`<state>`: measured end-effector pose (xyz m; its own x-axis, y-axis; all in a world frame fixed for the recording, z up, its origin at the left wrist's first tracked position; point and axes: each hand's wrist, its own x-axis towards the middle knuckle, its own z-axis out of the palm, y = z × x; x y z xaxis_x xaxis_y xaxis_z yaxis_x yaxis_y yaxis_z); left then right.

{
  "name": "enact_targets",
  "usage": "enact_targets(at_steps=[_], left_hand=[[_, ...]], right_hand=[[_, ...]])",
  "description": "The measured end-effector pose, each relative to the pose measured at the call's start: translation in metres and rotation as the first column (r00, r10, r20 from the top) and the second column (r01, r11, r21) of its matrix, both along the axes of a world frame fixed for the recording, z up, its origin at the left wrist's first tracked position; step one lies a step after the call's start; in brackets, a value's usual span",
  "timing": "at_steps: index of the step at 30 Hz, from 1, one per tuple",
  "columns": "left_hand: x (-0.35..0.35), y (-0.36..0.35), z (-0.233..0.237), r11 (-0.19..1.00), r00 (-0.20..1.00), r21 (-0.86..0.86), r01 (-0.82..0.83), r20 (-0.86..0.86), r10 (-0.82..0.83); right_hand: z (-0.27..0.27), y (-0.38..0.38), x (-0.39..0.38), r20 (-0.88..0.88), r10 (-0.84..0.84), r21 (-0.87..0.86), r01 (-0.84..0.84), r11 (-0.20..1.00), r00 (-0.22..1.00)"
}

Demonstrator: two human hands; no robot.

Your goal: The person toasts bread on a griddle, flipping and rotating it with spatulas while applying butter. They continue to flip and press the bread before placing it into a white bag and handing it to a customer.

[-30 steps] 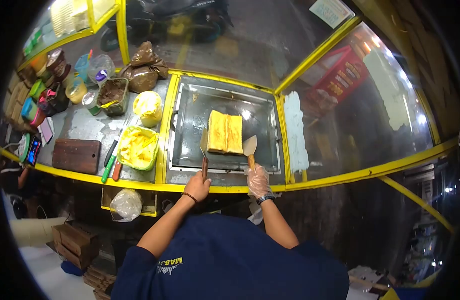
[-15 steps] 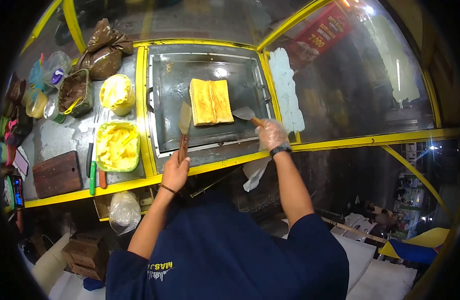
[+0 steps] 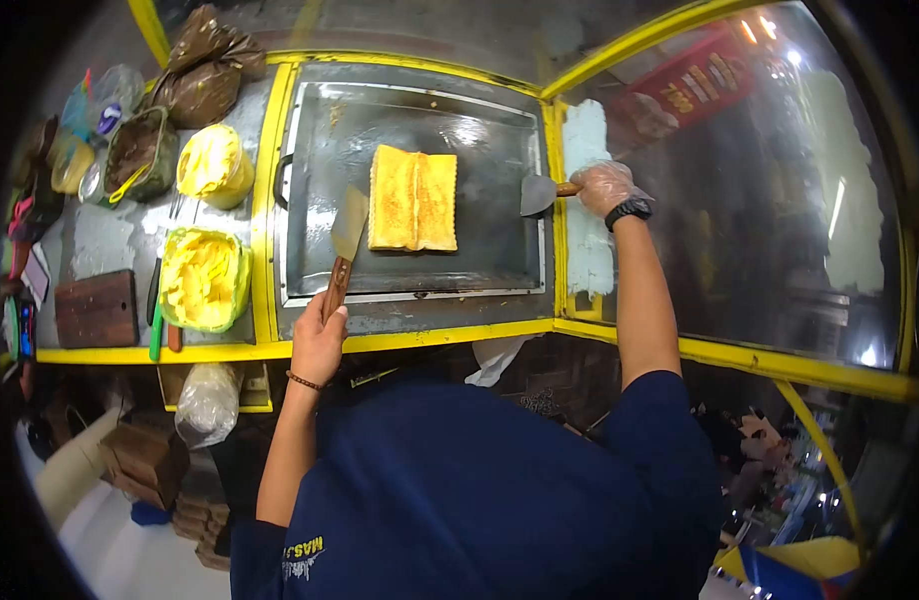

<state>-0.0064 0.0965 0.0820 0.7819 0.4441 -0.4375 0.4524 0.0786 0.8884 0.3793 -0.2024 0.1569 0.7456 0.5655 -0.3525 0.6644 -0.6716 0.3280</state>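
Observation:
My left hand [image 3: 318, 345] is wrapped round the wooden handle of a long spatula [image 3: 350, 225], its blade just left of the bread. Two joined slabs of toasted bread [image 3: 413, 200], golden brown, lie on the dark griddle [image 3: 320, 270], touched by neither tool. On the right, my right hand [image 3: 606, 189], in a clear plastic glove with a black band at the wrist, grips the wooden handle of a wide scraper [image 3: 539, 195]. The scraper's blade is over the griddle's right rim.
Left of the griddle are a tub of yellow spread [image 3: 205, 278], a round yellow container [image 3: 216, 170], a brown-filled tub [image 3: 142, 150], a wooden board [image 3: 97, 310] and a green-handled knife [image 3: 157, 332]. Yellow frame bars [image 3: 558, 240] and glass border the right side.
My right hand has moved right and away from me with the scraper, from the griddle's corner to its right rim. My left spatula has drawn slightly away from the bread. The view has shifted.

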Motion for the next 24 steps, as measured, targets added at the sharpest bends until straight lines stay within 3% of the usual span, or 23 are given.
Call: enact_targets(at_steps=[2,5,8,12,16,20,23,24], left_hand=[[0.003,-0.005,0.007,1.000,0.999,-0.006,-0.025,-0.021,0.025],[0.005,-0.013,-0.003,0.999,0.999,0.021,-0.037,-0.013,0.037],[0.011,-0.022,-0.002,0.998,0.998,0.010,-0.057,-0.029,0.058],[0.014,-0.022,-0.004,0.996,0.996,0.039,-0.086,-0.019,0.087],[0.015,-0.022,-0.012,0.995,0.995,-0.021,-0.098,-0.024,0.098],[0.015,-0.023,-0.014,0.995,0.996,0.031,-0.091,-0.017,0.092],[0.015,-0.023,-0.005,0.992,0.991,-0.037,-0.124,-0.046,0.123],[0.015,-0.022,-0.006,0.991,0.991,-0.051,-0.126,-0.054,0.123]], right_hand=[[-0.010,0.005,0.012,-0.035,-0.003,0.034,0.005,0.999,0.999],[-0.015,0.046,0.007,-0.109,0.083,0.221,-0.057,0.974,0.991],[-0.014,0.085,0.012,-0.051,0.238,0.265,-0.216,0.940,0.970],[0.025,0.080,0.030,0.033,0.126,-0.039,-0.124,0.991,0.992],[0.017,0.039,0.046,0.055,0.055,-0.133,-0.047,0.990,0.997],[-0.005,0.019,0.050,0.026,0.016,0.047,-0.017,0.999,1.000],[0.003,0.057,0.031,-0.027,-0.036,0.038,0.037,0.999,0.999],[-0.021,0.064,0.042,-0.023,-0.021,0.100,0.024,0.995,1.000]])
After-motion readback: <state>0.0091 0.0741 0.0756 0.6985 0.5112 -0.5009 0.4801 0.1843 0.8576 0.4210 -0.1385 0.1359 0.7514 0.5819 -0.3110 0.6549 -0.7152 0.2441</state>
